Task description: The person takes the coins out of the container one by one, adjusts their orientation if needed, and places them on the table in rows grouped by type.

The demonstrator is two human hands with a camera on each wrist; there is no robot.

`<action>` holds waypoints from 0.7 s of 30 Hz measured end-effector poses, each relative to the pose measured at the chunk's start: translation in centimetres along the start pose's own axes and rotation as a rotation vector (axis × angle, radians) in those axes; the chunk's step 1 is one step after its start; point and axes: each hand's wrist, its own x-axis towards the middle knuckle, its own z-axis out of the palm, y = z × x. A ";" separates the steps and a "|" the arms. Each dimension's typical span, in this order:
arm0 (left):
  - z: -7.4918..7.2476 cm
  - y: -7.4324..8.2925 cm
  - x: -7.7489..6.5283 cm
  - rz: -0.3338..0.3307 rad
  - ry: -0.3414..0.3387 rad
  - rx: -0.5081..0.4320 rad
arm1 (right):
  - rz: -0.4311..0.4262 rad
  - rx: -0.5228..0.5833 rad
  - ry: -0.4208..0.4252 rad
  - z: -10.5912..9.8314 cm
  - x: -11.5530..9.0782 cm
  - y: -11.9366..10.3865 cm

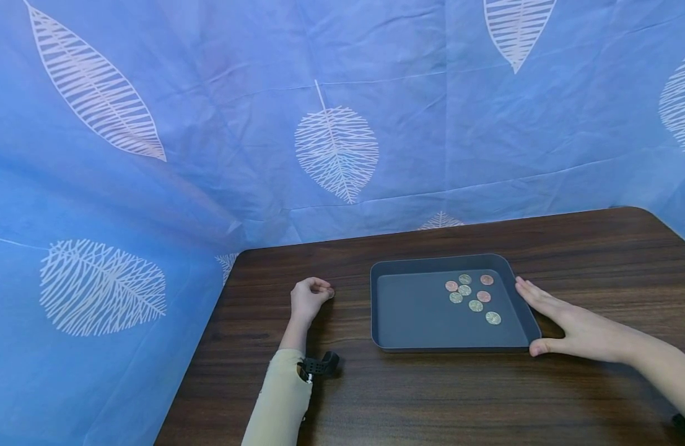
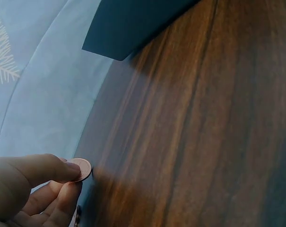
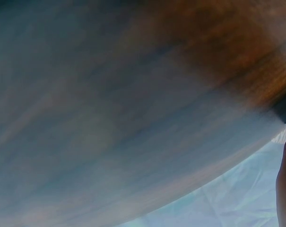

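Observation:
In the head view my left hand [image 1: 310, 300] is over the table to the left of the tray, thumb and forefinger together. The left wrist view shows them pinching a copper-coloured coin [image 2: 84, 166] by its edge. Lower down, the rim of another coin [image 2: 77, 216] peeks out beside the curled fingers. A dark grey rectangular tray [image 1: 415, 316] lies flat on the table. Several silvery coins [image 1: 475, 306] and copper-coloured coins [image 1: 484, 297] are spread over its right half. My right hand [image 1: 584, 331] rests against the tray's right side, fingers straight along the rim, thumb at the near corner.
The dark wooden table [image 1: 431, 396] has rounded far corners. A blue cloth with white leaf prints [image 1: 231, 124] hangs behind it and along its left side. A black strap with a small device [image 1: 320, 364] sits on the left wrist.

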 end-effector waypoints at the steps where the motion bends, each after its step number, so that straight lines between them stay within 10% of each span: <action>1: 0.0 0.0 0.0 0.008 0.007 0.019 | 0.000 0.001 -0.001 0.0 0.0 0.0; 21: 0.6 0.3 0.2 0.025 0.080 0.131 | 0.010 -0.003 -0.002 0.0 0.0 0.1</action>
